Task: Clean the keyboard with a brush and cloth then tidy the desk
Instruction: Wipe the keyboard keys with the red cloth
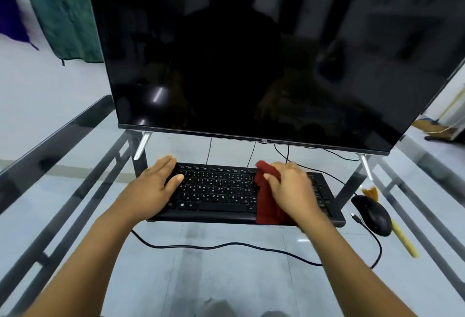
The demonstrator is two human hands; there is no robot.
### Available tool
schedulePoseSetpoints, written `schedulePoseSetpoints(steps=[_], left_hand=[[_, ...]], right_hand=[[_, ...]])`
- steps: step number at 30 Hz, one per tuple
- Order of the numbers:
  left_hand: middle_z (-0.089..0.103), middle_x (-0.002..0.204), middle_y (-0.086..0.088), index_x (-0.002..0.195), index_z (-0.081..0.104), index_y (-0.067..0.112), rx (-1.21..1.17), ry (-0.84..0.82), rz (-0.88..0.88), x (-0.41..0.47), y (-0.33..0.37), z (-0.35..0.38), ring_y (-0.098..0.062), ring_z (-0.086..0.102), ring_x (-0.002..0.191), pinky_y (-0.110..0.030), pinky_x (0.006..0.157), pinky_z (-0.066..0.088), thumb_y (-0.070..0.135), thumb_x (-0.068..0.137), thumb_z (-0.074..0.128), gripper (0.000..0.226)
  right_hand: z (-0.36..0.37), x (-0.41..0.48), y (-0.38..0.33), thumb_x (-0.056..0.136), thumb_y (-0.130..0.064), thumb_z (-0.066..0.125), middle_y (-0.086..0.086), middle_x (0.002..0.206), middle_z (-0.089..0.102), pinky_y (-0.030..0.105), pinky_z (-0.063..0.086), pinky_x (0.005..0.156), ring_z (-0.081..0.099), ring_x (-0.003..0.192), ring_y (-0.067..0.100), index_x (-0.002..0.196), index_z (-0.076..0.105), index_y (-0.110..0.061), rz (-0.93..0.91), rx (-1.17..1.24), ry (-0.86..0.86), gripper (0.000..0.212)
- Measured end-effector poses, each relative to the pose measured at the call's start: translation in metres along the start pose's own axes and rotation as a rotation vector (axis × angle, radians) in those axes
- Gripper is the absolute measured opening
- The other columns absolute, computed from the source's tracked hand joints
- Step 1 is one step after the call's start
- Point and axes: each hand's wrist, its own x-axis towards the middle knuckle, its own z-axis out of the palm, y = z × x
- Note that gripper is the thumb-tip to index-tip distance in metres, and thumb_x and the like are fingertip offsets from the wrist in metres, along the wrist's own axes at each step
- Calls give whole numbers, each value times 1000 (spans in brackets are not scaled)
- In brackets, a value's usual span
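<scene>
Black keyboard (221,191) low in the centre of the frame, lying flat on a glass desk (226,266), white legends on the keys, long edge parallel to the screen above. Red cloth (266,201) draped over the right part of the keys, hanging past the front edge, bunched at the top. Right hand (289,188) closed on the cloth, fingers curled round the bunched part, pressing it onto the keys. Left hand (156,183) spread flat, fingers together, resting on the left end of the keyboard, thumb on the keys. Black cable (214,246) snaking across the glass in front of the keyboard. Black mouse (375,216) at lower right, just beside the keyboard's right end; brush (402,238) with a yellow handle lying partly under or behind it, bristles toward the screen. Large dark TV (251,52) filling the upper centre, off, standing on slanted silver feet, thin cables trailing down behind. Desk top clear glass on a dark metal frame, pale tiled floor visible through it. White wall at left, green towel (65,22) and purple towel (11,15) hung at upper left.
</scene>
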Motion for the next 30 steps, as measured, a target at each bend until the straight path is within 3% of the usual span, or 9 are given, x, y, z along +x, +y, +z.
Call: schedulePoseSetpoints(steps=[4,9,15,19,22,24,26,28,30], left_hand=[[12,158,14,151,19,28,1,-1,8,0,-2,0,-9,13,145,-35,116,19,52,96,30,61],[13,158,13,151,19,27,-10,12,15,-1,-1,-1,-10,19,144,-35,114,25,51,97,31,61],[12,159,11,151,19,24,-11,7,28,1,-3,0,-10,17,145,-33,115,22,52,96,31,62],[11,159,12,151,18,25,-31,16,23,0,-4,2,-8,13,145,-32,115,21,53,96,31,63],[10,159,14,151,18,26,-34,9,22,0,-5,2,-8,15,145,-33,114,23,54,96,31,63],[10,158,14,151,18,26,-32,7,24,1,-5,1,-8,15,145,-33,113,24,54,96,31,63],[10,158,14,151,19,25,-36,9,24,1,-5,1,-8,14,145,-33,114,23,52,97,31,62],[12,158,12,151,19,24,-52,15,32,1,-5,2,-7,13,145,-33,115,22,48,98,31,59],[13,158,10,151,20,22,-76,15,46,1,-6,3,-5,10,145,-31,116,18,42,100,28,55]], right_hand=[[12,-26,-25,92,-35,59,-5,103,55,30,46,91,57,96,16,120,64,-36,-262,109,-141,29],[8,9,-15,96,-31,52,3,110,49,36,49,86,62,97,31,122,62,-28,22,23,23,28],[11,-15,-46,93,-62,37,-4,108,42,36,50,85,60,93,24,132,55,-37,-276,-36,-201,50],[8,5,-28,94,-57,42,1,115,44,36,47,88,60,103,30,134,53,-38,-86,-102,-116,45],[15,-19,-50,95,-50,47,-4,106,39,35,47,92,60,97,26,133,55,-36,-225,-33,-174,41],[18,-26,-55,95,-48,50,-5,103,39,34,50,87,58,90,22,130,57,-38,-337,-12,-202,37],[19,-10,-47,94,-48,52,-2,105,43,35,50,86,60,91,25,125,61,-38,-254,-27,-144,34],[18,7,-39,96,-44,50,3,111,44,38,50,89,62,95,32,123,63,-33,-50,-37,-54,32],[24,3,-51,98,-42,46,7,117,44,38,48,93,62,99,36,126,62,-28,-26,-6,-66,34]])
